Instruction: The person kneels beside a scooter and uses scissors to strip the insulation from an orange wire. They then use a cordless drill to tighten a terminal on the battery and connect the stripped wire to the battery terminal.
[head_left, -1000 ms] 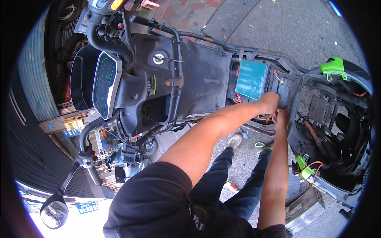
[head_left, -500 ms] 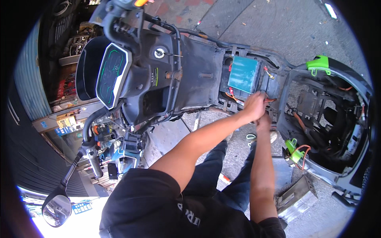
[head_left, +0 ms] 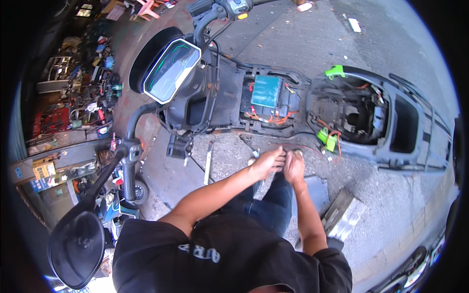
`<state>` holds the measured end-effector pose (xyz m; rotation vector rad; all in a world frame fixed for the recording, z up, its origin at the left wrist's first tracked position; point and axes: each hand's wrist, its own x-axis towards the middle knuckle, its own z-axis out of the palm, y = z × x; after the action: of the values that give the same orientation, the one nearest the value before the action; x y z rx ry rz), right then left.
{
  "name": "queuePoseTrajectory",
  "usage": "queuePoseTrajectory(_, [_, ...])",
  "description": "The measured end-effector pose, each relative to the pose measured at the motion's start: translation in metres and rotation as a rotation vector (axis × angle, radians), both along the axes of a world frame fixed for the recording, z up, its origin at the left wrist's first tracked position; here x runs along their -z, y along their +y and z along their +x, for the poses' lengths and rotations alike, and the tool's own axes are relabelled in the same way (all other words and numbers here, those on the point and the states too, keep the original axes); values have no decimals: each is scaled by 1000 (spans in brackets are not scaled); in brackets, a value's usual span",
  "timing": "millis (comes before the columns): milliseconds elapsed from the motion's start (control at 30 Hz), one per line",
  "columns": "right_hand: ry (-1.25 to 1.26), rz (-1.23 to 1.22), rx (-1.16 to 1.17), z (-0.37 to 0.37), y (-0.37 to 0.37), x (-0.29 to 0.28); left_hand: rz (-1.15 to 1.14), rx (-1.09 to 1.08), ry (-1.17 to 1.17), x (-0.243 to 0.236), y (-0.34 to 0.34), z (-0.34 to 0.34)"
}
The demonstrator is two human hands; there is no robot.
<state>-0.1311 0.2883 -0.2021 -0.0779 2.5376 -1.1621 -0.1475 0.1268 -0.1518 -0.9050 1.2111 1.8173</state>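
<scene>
In front of my body, over the ground beside an electric scooter, my left hand [head_left: 268, 163] and my right hand [head_left: 294, 167] are closed with fingertips together. A thin red wire [head_left: 309, 147] runs from their pinched fingers toward a bright green body panel [head_left: 328, 140] on the scooter's near side. The wire's end is hidden in the fingers. Beyond the hands, a teal-topped battery [head_left: 266, 91] sits in the open floor bay. Orange wires [head_left: 281, 118] lie along the battery's near side.
To the left are the scooter's display [head_left: 172, 71], near handlebar grip [head_left: 128, 176] and mirror [head_left: 78, 249]. At the right is the uncovered rear frame [head_left: 391, 122]. A metal box [head_left: 344, 215] lies on the ground near my right arm. Shelves of parts [head_left: 58, 117] stand far left.
Both hands have moved from the near edge of the battery bay back toward my body, away from the scooter. The view has shifted, and the orange wires beside the battery now show.
</scene>
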Motion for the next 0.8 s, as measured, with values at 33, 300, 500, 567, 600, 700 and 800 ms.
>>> queuePoseTrajectory(33, [-432,313,28,17,6,14,-65,180,138,-23,-15,21])
queuePoseTrajectory(300, [-438,47,476,195,71,72,-728,1181,250,-74,-211,176])
queuePoseTrajectory(500, [-238,585,-80,272,64,77,-499,1157,494,-122,-292,210])
queuePoseTrajectory(567, [-269,523,47,295,59,67,-500,1297,805,-134,-296,212])
queuePoseTrajectory(600, [-404,394,269,295,55,62,-539,1421,879,-129,-292,204])
queuePoseTrajectory(700, [-438,218,432,313,41,50,-596,1664,1127,-117,-299,207])
queuePoseTrajectory(800, [-313,382,199,325,42,38,-671,1838,1247,-75,-295,204])
